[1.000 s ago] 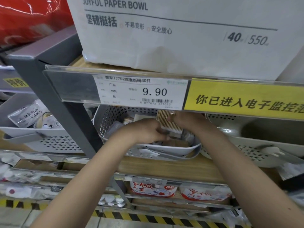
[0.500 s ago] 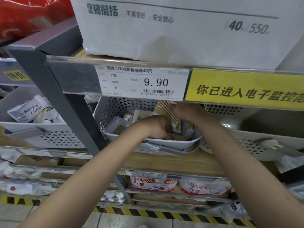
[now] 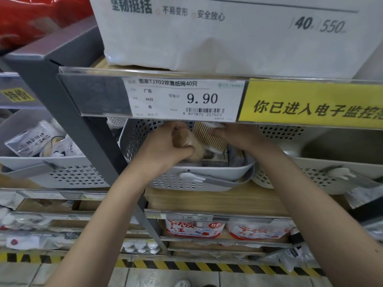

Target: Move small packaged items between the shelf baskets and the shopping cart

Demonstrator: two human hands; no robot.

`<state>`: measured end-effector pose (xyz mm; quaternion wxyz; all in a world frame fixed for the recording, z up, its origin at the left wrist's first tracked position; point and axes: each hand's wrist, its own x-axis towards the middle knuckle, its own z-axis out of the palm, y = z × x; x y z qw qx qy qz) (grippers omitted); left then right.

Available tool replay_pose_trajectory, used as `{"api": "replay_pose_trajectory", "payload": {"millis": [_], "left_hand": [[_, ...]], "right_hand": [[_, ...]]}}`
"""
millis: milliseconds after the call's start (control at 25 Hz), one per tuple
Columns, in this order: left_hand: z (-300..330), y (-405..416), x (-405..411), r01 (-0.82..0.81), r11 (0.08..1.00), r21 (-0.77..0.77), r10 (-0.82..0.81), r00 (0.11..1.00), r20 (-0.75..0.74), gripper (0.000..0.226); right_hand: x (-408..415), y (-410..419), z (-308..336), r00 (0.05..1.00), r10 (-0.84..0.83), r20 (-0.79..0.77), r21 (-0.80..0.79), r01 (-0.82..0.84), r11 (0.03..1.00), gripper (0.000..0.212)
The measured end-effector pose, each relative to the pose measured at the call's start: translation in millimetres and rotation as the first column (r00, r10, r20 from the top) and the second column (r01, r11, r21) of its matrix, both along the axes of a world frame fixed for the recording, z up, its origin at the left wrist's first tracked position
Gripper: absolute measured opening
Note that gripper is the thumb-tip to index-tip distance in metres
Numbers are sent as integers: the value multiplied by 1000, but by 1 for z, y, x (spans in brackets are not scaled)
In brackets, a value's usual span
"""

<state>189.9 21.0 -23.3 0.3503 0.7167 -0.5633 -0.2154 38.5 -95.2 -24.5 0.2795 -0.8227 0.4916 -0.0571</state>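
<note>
Both my hands are inside the white perforated basket (image 3: 186, 183) on the wooden shelf. My left hand (image 3: 165, 146) grips a small tan packet (image 3: 193, 145), fingers curled round it, lifted above the basket's contents. My right hand (image 3: 238, 135) holds a clear pack of wooden-stemmed cotton swabs (image 3: 209, 137) right beside it, just under the price strip. Other small packs lie lower in the basket, partly hidden by my hands. No shopping cart is in view.
A price-label strip (image 3: 186, 98) and a large white paper-bowl pack (image 3: 228, 38) overhang the basket closely. A grey upright post (image 3: 83, 131) stands left of it. More baskets sit at left (image 3: 62, 172) and right (image 3: 310, 179). Lower shelves hold red-and-white packs (image 3: 194, 228).
My left hand has risen out of the basket gripping the tan packet. My right hand with the cotton swab pack has stayed near the same spot under the label strip.
</note>
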Motion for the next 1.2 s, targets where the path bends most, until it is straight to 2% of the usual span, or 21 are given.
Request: {"api": "replay_pose_trajectory", "payload": {"millis": [120, 240, 360, 480, 600, 720, 800, 920, 1040, 1200], "left_hand": [[2, 7, -2, -60, 994, -88, 61, 998, 15, 40], [3, 11, -5, -65, 986, -152, 63, 998, -19, 41], [5, 20, -8, -79, 968, -237, 61, 995, -82, 42], [8, 34, -12, -78, 932, -355, 47, 994, -96, 45], [11, 51, -22, 4, 879, -477, -51, 995, -85, 46], [12, 62, -42, 100, 837, -538, -193, 974, -120, 47], [8, 63, -59, 180, 825, -535, -305, 940, -154, 48], [-6, 61, -87, 293, 829, -476, -441, 866, -236, 48], [-22, 59, -124, 417, 813, -407, -546, 789, -282, 46], [-39, 65, -189, 573, 758, -310, -651, 683, -331, 48]], "right_hand": [[-6, 12, 10, 999, 3, -51, -125, -10, 992, 47], [-14, 25, 16, 1000, -13, 13, -210, 16, 977, 42], [-25, 40, 16, 979, -9, 203, -312, 74, 947, 36], [-45, 61, 18, 914, 6, 405, -374, 160, 914, 28], [-72, 95, 20, 814, 37, 580, -407, 251, 878, 21], [-98, 134, 16, 710, -4, 704, -380, 382, 842, 28], [-118, 157, 7, 623, -86, 778, -305, 493, 815, 30], [-146, 187, -14, 404, -283, 870, -50, 643, 764, 22], [-180, 220, -40, 147, -460, 876, 188, 775, 603, 20], [-236, 271, -68, -124, -590, 798, 377, 866, 328, 20]]}}
